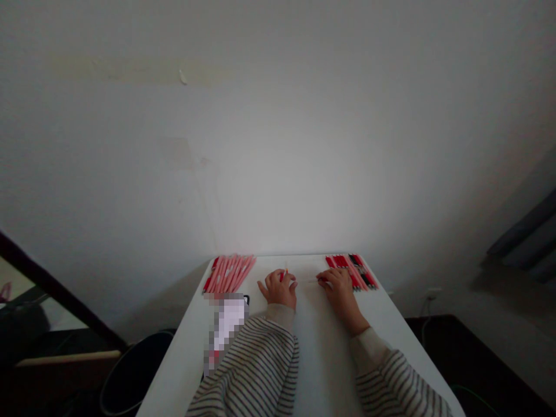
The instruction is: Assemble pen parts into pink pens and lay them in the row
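Over the middle of a white table (319,376), my left hand (281,289) pinches a small red piece (282,276), from which a thin orange and white tip points up. Its thumb and some fingers are partly spread. To the right, my right hand (339,286) is closed on a dark red piece (322,279) with a thin pale stick reaching left. The two hands are apart. Beside my left hand lies a bundle of pink pen-like sticks (230,273). Partly behind my right hand is a row of red, pink and black pen-like sticks (362,272).
A blurred-out, phone-like flat object (228,324) lies on the table's left, next to my left sleeve. The wall (278,145) meets the table's far edge. A dark bin (136,370) stands left of the table. A cable (426,318) hangs from a socket at right.
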The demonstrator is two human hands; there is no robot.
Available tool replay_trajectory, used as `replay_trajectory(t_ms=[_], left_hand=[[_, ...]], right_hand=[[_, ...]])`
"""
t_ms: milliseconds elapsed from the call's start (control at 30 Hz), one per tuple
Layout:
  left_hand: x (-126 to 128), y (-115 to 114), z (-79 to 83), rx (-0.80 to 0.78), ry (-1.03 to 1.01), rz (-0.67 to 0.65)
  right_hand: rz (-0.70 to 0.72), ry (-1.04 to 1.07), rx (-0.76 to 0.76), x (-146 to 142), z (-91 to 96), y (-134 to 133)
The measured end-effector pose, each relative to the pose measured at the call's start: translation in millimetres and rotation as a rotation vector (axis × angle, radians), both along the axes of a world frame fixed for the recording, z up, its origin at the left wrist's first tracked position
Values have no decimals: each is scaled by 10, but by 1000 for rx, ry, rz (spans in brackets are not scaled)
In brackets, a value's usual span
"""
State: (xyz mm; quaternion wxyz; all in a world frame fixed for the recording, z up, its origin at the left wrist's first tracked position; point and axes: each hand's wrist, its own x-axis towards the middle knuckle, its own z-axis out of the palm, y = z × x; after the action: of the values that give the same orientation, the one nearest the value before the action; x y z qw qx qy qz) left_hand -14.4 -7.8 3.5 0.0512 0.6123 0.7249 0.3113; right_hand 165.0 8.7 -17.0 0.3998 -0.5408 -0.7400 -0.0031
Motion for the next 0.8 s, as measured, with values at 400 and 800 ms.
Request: replay_trajectory(t_ms=[400,800], left_hand=[[4,-14,34,-32,14,2],[19,-19,41,-21,31,9]], right_hand=[[19,31,6,3,17,-11],[20,12,20,-9,11,1]])
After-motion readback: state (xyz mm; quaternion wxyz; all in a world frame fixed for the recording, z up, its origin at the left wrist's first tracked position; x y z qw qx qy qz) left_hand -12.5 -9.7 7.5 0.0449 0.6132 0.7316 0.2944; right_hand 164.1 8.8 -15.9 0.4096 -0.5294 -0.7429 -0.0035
